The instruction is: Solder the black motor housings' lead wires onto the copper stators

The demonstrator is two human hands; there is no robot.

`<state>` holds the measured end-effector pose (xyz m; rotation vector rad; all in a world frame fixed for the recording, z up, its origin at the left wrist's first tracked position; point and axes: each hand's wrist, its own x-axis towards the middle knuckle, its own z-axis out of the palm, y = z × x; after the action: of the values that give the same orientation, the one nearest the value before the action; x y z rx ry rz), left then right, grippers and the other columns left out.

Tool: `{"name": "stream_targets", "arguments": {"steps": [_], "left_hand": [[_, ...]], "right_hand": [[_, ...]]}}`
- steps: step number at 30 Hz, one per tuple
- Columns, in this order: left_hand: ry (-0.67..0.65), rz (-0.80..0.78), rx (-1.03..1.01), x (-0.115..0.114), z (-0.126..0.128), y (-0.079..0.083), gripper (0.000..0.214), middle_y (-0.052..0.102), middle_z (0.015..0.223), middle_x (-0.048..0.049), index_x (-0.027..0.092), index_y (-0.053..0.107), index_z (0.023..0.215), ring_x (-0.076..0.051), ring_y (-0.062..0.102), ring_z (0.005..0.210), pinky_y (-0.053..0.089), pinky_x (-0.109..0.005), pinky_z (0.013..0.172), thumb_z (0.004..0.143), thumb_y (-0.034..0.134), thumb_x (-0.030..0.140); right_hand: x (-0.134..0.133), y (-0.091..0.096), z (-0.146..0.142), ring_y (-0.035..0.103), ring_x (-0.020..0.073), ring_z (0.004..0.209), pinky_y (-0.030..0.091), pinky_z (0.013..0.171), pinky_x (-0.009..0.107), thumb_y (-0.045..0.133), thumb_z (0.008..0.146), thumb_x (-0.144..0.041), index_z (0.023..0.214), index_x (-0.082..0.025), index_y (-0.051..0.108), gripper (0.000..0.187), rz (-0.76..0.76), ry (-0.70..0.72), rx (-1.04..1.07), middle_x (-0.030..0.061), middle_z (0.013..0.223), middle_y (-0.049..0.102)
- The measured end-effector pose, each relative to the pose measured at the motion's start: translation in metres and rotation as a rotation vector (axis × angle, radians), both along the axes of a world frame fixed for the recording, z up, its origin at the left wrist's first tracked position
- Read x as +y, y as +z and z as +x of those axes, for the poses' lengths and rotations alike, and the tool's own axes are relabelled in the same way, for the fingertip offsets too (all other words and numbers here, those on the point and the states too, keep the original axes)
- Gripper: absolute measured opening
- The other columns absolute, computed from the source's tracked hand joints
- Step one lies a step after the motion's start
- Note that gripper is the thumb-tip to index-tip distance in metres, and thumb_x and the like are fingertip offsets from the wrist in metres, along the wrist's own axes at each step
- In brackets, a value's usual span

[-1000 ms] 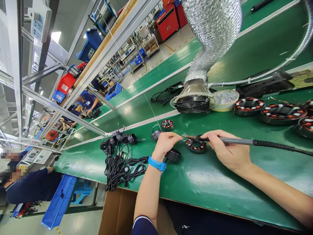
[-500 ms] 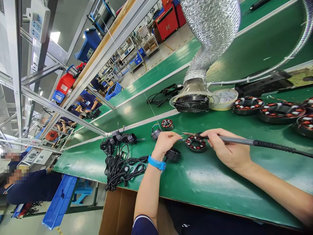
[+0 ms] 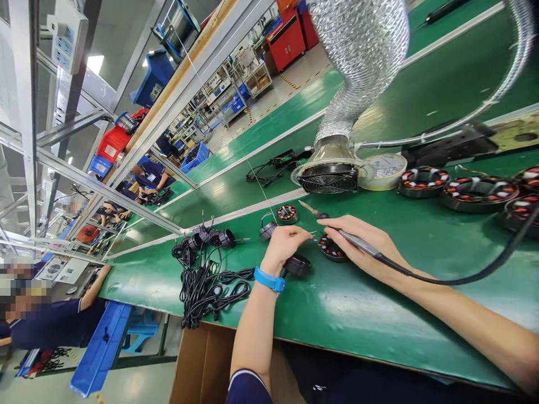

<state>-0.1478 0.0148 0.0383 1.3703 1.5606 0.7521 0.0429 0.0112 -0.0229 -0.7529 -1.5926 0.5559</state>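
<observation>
My right hand (image 3: 364, 244) is closed around a soldering iron (image 3: 357, 242); its tip points up and left above the bench. Thin wires (image 3: 312, 238) stick out from the pinched fingers of my left hand (image 3: 288, 244), which wears a blue wristband. Just beneath the iron lies a copper-wound stator (image 3: 330, 249), partly covered by my right hand. A black round housing (image 3: 297, 265) sits below my left fingers. Behind that hand are a second stator (image 3: 287, 213) and a dark ribbed cap (image 3: 268, 230) with wires. A thin strand runs down from above towards my left hand.
A fume extractor fan (image 3: 328, 178) on a silver duct stands behind, beside a round tub (image 3: 384, 171). Several larger stators (image 3: 480, 193) lie right. Bundled black cables (image 3: 202, 294) cover the left bench. A cardboard box (image 3: 202, 362) is below the edge. Co-workers sit further left.
The soldering iron has tilted, its tip rising away from the wires, and my right hand has moved left over the stator. My left hand stays nearly still.
</observation>
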Motion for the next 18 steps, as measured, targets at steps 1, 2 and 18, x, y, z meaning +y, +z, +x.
{"name": "stream_targets", "arguments": {"steps": [1, 2, 18], "left_hand": [[-0.003, 0.0, 0.001, -0.001, 0.0, 0.001, 0.029, 0.06, 0.061, 0.0001, 0.01, 0.079, 0.079, -0.012, 0.048, 0.064, 0.038, -0.026, 0.064, 0.08, 0.079, 0.039], [-0.009, 0.001, -0.002, -0.001, 0.0, 0.002, 0.029, 0.06, 0.061, 0.0001, 0.01, 0.079, 0.079, -0.012, 0.048, 0.065, 0.039, -0.026, 0.065, 0.08, 0.079, 0.039], [-0.174, 0.069, 0.042, -0.013, 0.001, 0.004, 0.019, 0.062, 0.069, 0.0012, 0.014, 0.069, 0.083, -0.011, 0.055, 0.065, 0.046, -0.025, 0.069, 0.093, 0.068, 0.031]], "right_hand": [[0.002, -0.001, -0.001, 0.075, 0.019, 0.096, 0.062, 0.085, 0.033, 0.061, 0.105, -0.038, 0.121, -0.028, 0.077, 0.024, 0.004, 0.016, -0.011, 0.0064, 0.111, 0.078], [0.003, -0.002, -0.002, 0.075, 0.0195, 0.101, 0.062, 0.088, 0.033, 0.06, 0.105, -0.037, 0.124, -0.028, 0.076, 0.026, 0.006, 0.035, -0.025, 0.0073, 0.116, 0.077], [0.008, -0.01, -0.012, 0.073, 0.0168, 0.096, 0.062, 0.086, 0.029, 0.055, 0.106, -0.028, 0.13, -0.029, 0.071, 0.029, 0.095, 0.04, -0.127, 0.0071, 0.111, 0.07]]}}
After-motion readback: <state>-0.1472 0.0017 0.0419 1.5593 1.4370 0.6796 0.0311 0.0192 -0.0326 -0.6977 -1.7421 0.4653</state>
